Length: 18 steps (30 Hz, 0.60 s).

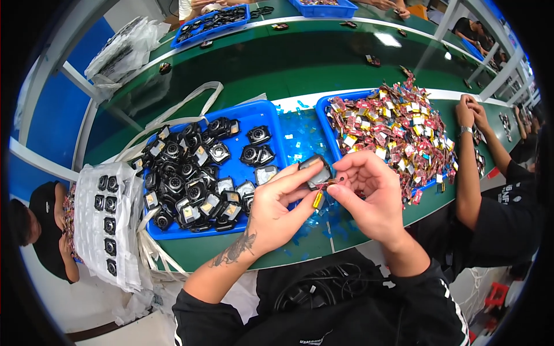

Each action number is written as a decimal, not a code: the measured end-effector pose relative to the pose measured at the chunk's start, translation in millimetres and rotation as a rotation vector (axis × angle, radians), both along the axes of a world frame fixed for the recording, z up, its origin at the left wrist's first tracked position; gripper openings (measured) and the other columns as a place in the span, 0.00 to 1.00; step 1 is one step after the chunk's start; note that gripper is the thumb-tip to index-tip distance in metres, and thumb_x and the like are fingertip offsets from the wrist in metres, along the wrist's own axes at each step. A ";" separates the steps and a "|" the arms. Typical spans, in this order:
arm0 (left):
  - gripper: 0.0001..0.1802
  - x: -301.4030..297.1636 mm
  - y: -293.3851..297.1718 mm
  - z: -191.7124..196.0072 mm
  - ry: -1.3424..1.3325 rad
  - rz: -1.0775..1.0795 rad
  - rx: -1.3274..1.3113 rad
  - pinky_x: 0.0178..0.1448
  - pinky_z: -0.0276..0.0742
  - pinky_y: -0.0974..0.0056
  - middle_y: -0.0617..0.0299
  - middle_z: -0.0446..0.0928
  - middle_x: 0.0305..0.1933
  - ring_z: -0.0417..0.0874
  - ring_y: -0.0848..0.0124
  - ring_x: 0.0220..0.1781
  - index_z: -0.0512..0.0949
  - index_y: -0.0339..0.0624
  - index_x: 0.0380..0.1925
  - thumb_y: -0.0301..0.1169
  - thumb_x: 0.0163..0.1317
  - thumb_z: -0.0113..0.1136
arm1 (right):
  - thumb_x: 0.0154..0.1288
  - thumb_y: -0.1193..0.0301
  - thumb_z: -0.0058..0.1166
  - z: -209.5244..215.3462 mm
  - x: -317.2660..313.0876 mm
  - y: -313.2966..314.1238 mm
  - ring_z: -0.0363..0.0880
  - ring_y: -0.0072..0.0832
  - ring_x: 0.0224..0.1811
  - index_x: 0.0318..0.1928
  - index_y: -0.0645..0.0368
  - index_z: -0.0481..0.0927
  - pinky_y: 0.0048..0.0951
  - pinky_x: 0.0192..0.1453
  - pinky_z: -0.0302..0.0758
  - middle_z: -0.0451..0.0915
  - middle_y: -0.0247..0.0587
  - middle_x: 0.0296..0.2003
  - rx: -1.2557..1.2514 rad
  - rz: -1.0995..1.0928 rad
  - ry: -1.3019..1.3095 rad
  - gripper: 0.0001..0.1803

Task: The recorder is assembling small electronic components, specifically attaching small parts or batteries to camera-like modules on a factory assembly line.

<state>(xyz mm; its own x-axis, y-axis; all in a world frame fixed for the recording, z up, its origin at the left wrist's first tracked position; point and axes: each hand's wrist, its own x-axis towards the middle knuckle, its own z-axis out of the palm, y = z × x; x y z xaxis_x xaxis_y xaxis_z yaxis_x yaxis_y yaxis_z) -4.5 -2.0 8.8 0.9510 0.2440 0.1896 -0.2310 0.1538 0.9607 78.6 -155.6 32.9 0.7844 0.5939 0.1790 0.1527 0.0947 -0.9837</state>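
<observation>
In front of me my left hand [271, 213] is closed around a black smartwatch case [316, 170], which is tilted with its glossy face showing. A small yellow component [318, 199], possibly a battery, hangs at the case's lower edge beside thin reddish wires. My right hand [372, 193] pinches a small dark piece [340, 179] at the case's right side; its kind is hard to make out. To the left, a blue tray [271, 124] holds many similar watch cases [187, 179]. On the right, another blue tray [321, 118] is heaped with small red, yellow and white electronic parts [392, 132].
Small blue film scraps [303, 135] litter the green table [277, 256] between the trays. A green conveyor belt [300, 57] runs behind. White sheets with watch cases [104, 216] stand at left. Co-workers' arms [470, 167] rest at right; another person [46, 230] sits at far left.
</observation>
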 end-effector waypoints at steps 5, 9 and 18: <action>0.24 0.4 1.2 -8.3 0.048 -0.099 -0.079 0.60 0.76 0.67 0.54 0.71 0.61 0.77 0.70 0.58 0.71 0.32 0.61 0.13 0.64 0.50 | 0.57 0.81 0.64 -17.8 -2.5 7.5 0.72 0.09 0.31 0.46 0.63 0.73 0.12 0.32 0.67 0.77 0.29 0.32 0.051 -0.111 -0.002 0.17; 0.23 -1.6 -1.2 -10.1 0.031 -0.094 -0.099 0.60 0.77 0.68 0.54 0.72 0.59 0.78 0.70 0.57 0.72 0.32 0.60 0.13 0.64 0.51 | 0.57 0.82 0.65 -16.8 -2.3 5.7 0.71 0.08 0.30 0.47 0.62 0.72 0.11 0.31 0.65 0.78 0.29 0.31 0.010 -0.155 -0.037 0.19; 0.22 0.5 -1.1 -5.8 0.019 -0.077 -0.063 0.62 0.77 0.65 0.49 0.71 0.64 0.77 0.67 0.60 0.73 0.32 0.59 0.14 0.64 0.52 | 0.54 0.82 0.66 -3.8 4.5 -2.8 0.62 0.04 0.24 0.44 0.59 0.72 0.12 0.26 0.57 0.78 0.27 0.28 -0.083 -0.039 0.014 0.19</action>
<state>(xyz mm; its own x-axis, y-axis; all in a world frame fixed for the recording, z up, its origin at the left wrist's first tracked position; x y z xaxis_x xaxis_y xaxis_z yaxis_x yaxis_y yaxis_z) -4.0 -3.1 3.1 0.9707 0.1807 0.1581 -0.1980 0.2304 0.9527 83.1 -158.3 29.1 0.8092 0.5752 0.1194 0.1407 0.0075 -0.9900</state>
